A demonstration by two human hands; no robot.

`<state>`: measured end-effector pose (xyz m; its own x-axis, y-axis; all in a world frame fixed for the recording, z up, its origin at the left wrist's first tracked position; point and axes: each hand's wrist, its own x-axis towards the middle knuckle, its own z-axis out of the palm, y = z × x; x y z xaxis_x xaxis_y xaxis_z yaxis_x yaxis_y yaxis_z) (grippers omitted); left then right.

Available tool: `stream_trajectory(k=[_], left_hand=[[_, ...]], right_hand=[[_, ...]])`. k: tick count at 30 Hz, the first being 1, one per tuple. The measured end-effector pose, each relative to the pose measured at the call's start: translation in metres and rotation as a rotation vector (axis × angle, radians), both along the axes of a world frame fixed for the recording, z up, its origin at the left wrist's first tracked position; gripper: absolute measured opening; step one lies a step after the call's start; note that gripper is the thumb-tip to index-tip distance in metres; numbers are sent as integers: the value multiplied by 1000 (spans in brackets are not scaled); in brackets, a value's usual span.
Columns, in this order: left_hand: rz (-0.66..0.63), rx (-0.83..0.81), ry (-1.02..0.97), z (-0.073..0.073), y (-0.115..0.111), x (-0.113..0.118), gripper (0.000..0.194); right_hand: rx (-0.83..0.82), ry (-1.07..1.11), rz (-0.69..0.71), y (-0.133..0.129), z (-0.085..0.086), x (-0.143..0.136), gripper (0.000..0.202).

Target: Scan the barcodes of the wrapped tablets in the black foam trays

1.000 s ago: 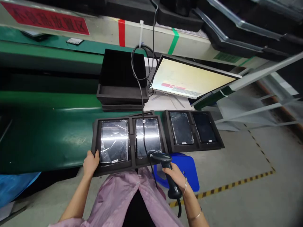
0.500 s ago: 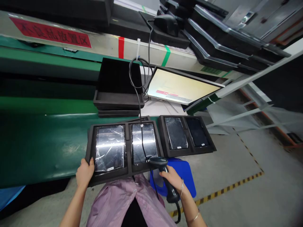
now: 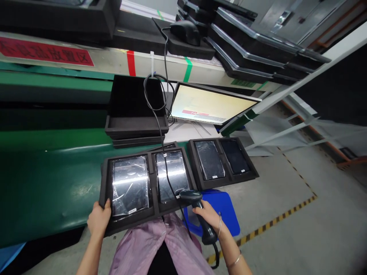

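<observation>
My left hand (image 3: 99,217) grips the lower left corner of a dark foam tray (image 3: 153,179), thumb over its edge. Two film-wrapped tablets lie in it, a left one (image 3: 130,187) and a right one (image 3: 172,175). My right hand (image 3: 208,214) is wrapped round the handle of a black barcode scanner (image 3: 207,229), whose head sits over the tray's lower right corner. The scanner's cable crosses the right tablet. Right of this tray, a second foam tray (image 3: 225,164) holds two more tablets.
A lit monitor (image 3: 212,105) stands behind the trays, beside stacked foam trays (image 3: 137,126). The shelf above carries a mouse (image 3: 186,32) and stacked black trays (image 3: 246,46). A blue stool (image 3: 223,210) is below right; green mat (image 3: 43,183) lies left.
The view has shifted slightly, so the shelf and monitor appear further left. The held tray's left end and my left hand appear a little lower and further left. Both holds are unchanged.
</observation>
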<state>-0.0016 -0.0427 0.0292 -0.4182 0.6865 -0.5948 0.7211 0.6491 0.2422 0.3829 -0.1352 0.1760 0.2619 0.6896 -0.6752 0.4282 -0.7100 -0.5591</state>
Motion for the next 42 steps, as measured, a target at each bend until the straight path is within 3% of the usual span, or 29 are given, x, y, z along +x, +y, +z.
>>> stream_trajectory(k=[6, 11, 19, 26, 31, 36, 39, 42], left_hand=[[-22, 56, -17, 8, 22, 9, 63], [-12, 63, -14, 4, 41, 16, 60], [27, 27, -16, 11, 42, 22, 60], [45, -37, -25, 17, 46, 37, 62], [-133, -2, 8, 26, 39, 39, 54], [-300, 37, -72, 45, 26, 29, 44], [-195, 127, -227, 54, 21, 26, 43], [-76, 215, -327, 59, 19, 27, 44]], right_hand=[[8, 11, -52, 1, 6, 3, 26], [6, -5, -64, -1, 8, 9, 27], [-12, 29, -55, -4, 5, 12, 28], [5, 39, -130, -8, 2, 15, 27], [29, 140, -171, 1, 2, -4, 25], [-109, 411, -284, 19, -13, -29, 36], [-128, 496, -285, 26, -20, -39, 43], [-121, 513, -270, 29, -17, -44, 45]])
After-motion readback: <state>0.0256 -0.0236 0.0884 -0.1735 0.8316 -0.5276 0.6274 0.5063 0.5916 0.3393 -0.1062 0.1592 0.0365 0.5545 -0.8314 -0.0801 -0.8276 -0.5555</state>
